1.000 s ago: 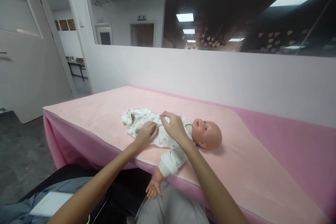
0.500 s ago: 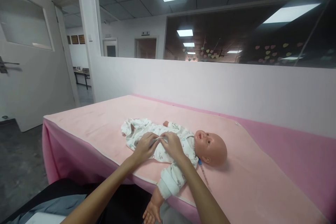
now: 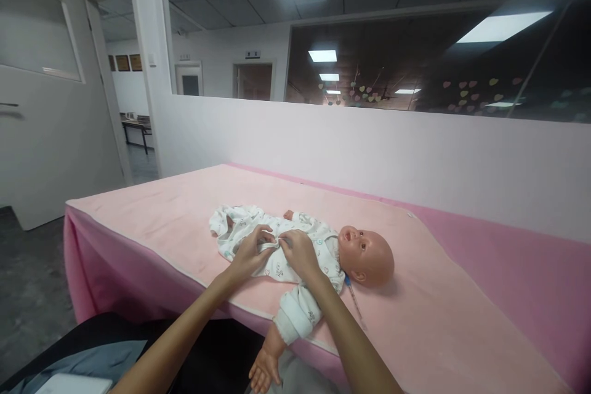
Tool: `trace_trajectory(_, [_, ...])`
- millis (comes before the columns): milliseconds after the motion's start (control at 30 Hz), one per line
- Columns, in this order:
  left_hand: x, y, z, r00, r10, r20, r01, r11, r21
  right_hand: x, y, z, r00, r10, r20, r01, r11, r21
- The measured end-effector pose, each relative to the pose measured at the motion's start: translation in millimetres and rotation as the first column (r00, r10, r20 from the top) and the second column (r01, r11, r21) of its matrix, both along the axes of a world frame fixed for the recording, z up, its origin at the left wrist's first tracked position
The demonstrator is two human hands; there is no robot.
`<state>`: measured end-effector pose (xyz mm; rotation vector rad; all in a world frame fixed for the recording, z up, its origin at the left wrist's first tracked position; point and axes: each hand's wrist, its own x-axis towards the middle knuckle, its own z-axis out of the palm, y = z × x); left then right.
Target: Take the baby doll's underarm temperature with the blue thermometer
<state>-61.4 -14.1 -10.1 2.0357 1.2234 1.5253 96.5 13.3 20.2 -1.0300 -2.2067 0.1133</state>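
Note:
A baby doll [image 3: 369, 257] lies on its back on the pink-covered table, its head to the right. It wears a white printed outfit [image 3: 281, 268]. Over the doll's belly, my left hand [image 3: 252, 251] pinches a fold of the outfit between thumb and fingers. My right hand [image 3: 300, 252] is closed on the same cloth just to the right, its fingertips close to the left hand's. One doll arm [image 3: 268, 360] hangs over the near table edge, its sleeve bunched. Beside the doll's neck lies a thin thermometer-like stick with a blue end [image 3: 354, 301].
The table's pink cover [image 3: 152, 212] reaches to a white wall [image 3: 392, 154] with windows above. A door [image 3: 50, 141] stands at the left by a doorway. A white flat object [image 3: 76, 384] rests at the lower left, near my lap.
The view has shifted slightly, moving the scene a little to the left. The fingers of my left hand have spread somewhat, and its fingertips have shifted on the cloth.

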Motion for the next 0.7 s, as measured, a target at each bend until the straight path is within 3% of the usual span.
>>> trace_trajectory(167, [-1,-6,4.5,1.0,-0.024,-0.02,0.023,0.998,-0.058,-4,-4,3.5,0.993,-0.076,0.095,0.073,0.997,0.039])
trace_trajectory(333, [-3,-4,4.5,0.998,-0.001,-0.057,-0.001,0.999,-0.042,-10,-8,7.1,0.978,-0.196,0.072,0.195,0.981,0.025])
trace_trajectory(700, [0,-3,4.2,0.99,0.064,-0.126,-0.06,0.997,0.039,1,-1,9.8,0.998,-0.021,-0.063,0.016,0.997,-0.078])
